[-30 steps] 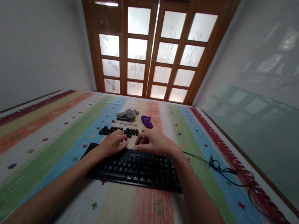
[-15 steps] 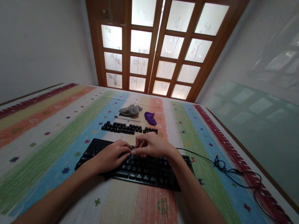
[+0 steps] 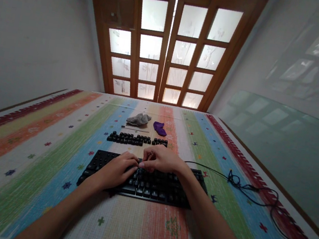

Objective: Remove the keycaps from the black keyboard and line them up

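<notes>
A black keyboard point(image 3: 147, 193) lies across the striped cloth in front of me, and its left part shows bare key positions. My left hand point(image 3: 119, 170) rests over the keyboard's left middle, thumb and fingertips drawn close together near the other hand. My right hand point(image 3: 160, 160) is pinched over the upper middle of the keyboard, its thumb and forefinger almost meeting the left fingertips. Whatever sits between the fingers is too small and hidden to make out. Just behind the keyboard, loose black keycaps point(image 3: 127, 138) are lined up in rows, with a smaller group of keycaps point(image 3: 160, 141) to the right.
Farther back lie a grey cloth point(image 3: 139, 119), a purple cloth point(image 3: 160, 128) and a thin stick point(image 3: 136, 129). The keyboard's black cable point(image 3: 240, 185) runs off right in loops. Walls flank the striped tablecloth point(image 3: 125, 228); a wooden glazed door point(image 3: 167, 47) stands beyond.
My left hand has moved from the keyboard's back edge near the keycaps down onto the keyboard, beside the right fingertips. The keyboard has shifted slightly left and turned a little. The view tilted slightly.
</notes>
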Motion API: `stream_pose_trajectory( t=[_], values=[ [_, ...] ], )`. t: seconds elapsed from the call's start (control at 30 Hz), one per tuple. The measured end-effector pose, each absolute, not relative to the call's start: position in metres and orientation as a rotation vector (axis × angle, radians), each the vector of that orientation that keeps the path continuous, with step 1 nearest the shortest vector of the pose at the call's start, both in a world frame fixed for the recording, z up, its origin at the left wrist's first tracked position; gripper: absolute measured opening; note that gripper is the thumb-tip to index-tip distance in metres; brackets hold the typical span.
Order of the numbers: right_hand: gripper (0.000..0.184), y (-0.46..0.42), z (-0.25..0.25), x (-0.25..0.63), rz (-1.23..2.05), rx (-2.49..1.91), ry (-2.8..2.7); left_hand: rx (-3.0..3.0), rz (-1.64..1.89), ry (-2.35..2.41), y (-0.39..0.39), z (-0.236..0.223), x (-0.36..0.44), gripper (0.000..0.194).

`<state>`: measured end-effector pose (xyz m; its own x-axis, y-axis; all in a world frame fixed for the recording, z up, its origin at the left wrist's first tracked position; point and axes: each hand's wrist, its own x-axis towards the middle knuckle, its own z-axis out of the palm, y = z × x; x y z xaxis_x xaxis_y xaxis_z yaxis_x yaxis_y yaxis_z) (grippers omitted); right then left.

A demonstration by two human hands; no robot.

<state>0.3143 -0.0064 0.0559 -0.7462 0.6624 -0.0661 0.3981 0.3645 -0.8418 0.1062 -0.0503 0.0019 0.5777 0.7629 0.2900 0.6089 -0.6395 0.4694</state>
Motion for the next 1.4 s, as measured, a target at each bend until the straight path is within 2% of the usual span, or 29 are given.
stream_pose_trajectory(
  t=[0.1,0.17,0.27,0.37,0.7,0.93,1.27,1.4],
  values=[
    [0.025,-0.01,0.055,0.309,1.206,-0.96,-2.426,2.488,0.678,1.102,-0.05,0.002,0.106,0.023],
    [0.021,-0.014,0.056,0.304,0.999,-0.967,-2.503,2.488,0.7,1.093,-0.05,0.0,0.105,0.021],
    [0.02,-0.021,0.058,0.296,0.734,-0.948,-2.584,2.492,0.723,1.089,-0.049,-0.002,0.104,0.02],
    [0.02,-0.025,0.059,0.291,0.638,-0.951,-2.628,2.492,0.718,1.095,-0.049,-0.003,0.103,0.02],
    [0.021,-0.015,0.051,0.295,0.548,-1.101,-2.519,2.476,0.726,1.091,-0.049,-0.005,0.102,0.019],
    [0.017,-0.01,0.047,0.296,0.791,-1.125,-2.409,2.472,0.722,1.102,-0.05,-0.002,0.104,0.016],
    [0.02,-0.005,0.037,0.292,0.811,-1.197,-2.315,2.473,0.722,1.113,-0.049,-0.003,0.105,0.017],
    [0.027,0.003,0.029,0.296,0.882,-1.212,-2.26,2.484,0.701,1.131,-0.05,-0.003,0.105,0.017]
  ],
)
